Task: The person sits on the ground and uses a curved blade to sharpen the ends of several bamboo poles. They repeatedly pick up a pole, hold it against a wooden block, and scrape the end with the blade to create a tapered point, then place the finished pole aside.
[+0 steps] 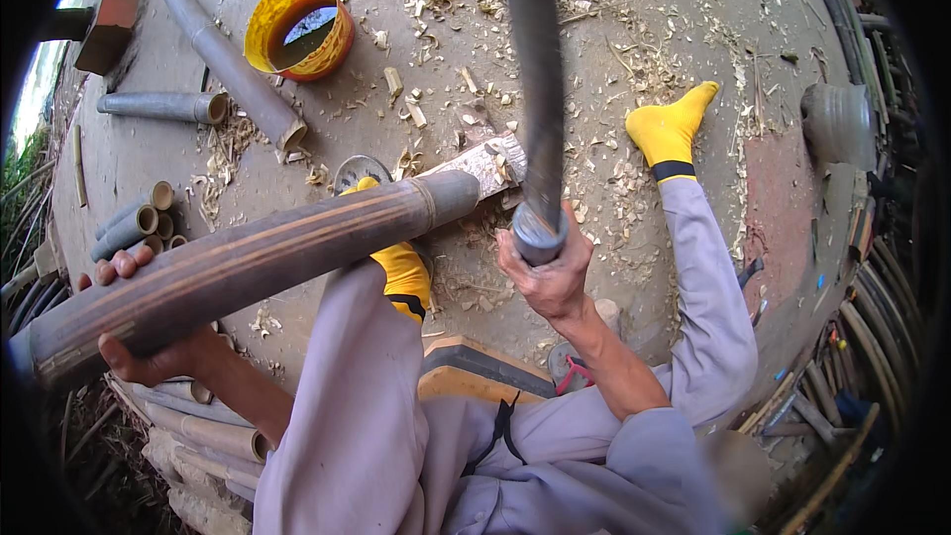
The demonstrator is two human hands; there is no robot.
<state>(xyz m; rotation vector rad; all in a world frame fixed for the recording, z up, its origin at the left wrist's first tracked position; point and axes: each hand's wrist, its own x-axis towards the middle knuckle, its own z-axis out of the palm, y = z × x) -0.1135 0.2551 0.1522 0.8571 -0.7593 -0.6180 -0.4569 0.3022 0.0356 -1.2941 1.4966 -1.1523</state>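
Your left hand (158, 362) is clamped on the big bamboo tube (258, 267) close to its nearer end, fingers curled over the far side and thumb along the near side; part of the palm is hidden behind it. That forearm reaches out to the left past your raised left knee. The tube, with pale lengthwise stripes on its dark skin, slants across your left leg, its other end beside a pale chipped wood block (505, 160); whether they touch, you can't tell from this view.

Your right hand (560, 282) is closed tightly around the lower end of a long dark tool (535, 59), which stands up, blurred, in front of you. That forearm slants up and inward from the sleeve, over your right thigh.

Toward the far left corner of the floor (357, 124) you have a yellow bucket (334, 52) partly filled with dark liquid (297, 50) that reflects light. Two bamboo tubes (233, 59) lie just left of it, and shorter open-ended tubes (129, 230) cluster near the left edge. By the right edge sits a grey pot (840, 126); its inside is out of sight.
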